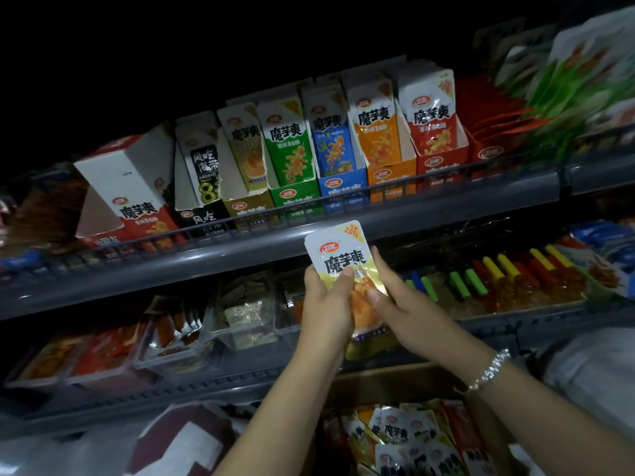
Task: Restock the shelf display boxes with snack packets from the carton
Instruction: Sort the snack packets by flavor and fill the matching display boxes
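Both hands (360,304) around glossy foil packets (343,266)

The scene is dim, its upper part black. Light falls mostly on the packet (338,259) between the fingers (347,274) and the boxes (292,159) above them. Far right of the fingers, bags (584,80) smear, perhaps from motion. Shelf lines bow at the edges.
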### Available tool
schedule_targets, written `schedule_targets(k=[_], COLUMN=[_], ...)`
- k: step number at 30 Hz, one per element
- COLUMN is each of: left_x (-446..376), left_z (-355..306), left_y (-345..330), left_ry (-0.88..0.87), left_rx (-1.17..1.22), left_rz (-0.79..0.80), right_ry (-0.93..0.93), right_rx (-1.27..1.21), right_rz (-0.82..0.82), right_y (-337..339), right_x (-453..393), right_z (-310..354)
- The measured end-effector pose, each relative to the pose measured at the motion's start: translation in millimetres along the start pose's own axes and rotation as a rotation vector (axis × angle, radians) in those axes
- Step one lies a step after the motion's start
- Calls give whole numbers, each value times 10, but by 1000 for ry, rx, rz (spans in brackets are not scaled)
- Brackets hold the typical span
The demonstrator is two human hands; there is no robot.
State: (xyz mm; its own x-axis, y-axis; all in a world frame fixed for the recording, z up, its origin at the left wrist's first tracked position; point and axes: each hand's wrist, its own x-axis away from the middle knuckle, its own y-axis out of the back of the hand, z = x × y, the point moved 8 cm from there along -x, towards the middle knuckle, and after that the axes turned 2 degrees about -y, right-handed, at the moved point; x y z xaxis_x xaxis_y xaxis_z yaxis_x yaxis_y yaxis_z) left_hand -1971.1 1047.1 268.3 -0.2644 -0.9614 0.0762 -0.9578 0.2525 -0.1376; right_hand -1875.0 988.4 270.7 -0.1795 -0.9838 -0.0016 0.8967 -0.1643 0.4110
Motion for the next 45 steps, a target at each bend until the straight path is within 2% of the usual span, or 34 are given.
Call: schedule_targets(k=[3,6,12,15,25,28,33,37,42,45], left_x=[-46,-61,-78,-85,-92,-100,-194,-288,-475,-594], left_z=[-71,-154,-249,-236,-201,-258,-470,-673,-943,-1159], left_y=[38,54,78,44,-13,9,127,256,393,461], left_ry=[-34,-83,-131,-102,-7,-17,-31,-62,-88,-138], left_rx=[106,136,190,208,144,64,115,51,-33,-116], left_rz=[-50,-71,-88,-60,1,-15,-53,-70,-22,4], right_ry=[-73,-222,-309,-248,-176,-156,-80,-37,-16,34], right_rx=[-263,-575,-860,-932,-840,-787,-664,-547,-312,-212], right_rz=[-95,-32,106,21,-155,-186,-222,-192,-5,13], right_y=[31,-94,-230,-175,-66,-16,5,13,138,292], right_x=[-48,-89,-141,-214,-223,-242,-304,-398,-610,-804], right_z=[-95,-178,-137,-141,-154,-109,43,245,585,869])
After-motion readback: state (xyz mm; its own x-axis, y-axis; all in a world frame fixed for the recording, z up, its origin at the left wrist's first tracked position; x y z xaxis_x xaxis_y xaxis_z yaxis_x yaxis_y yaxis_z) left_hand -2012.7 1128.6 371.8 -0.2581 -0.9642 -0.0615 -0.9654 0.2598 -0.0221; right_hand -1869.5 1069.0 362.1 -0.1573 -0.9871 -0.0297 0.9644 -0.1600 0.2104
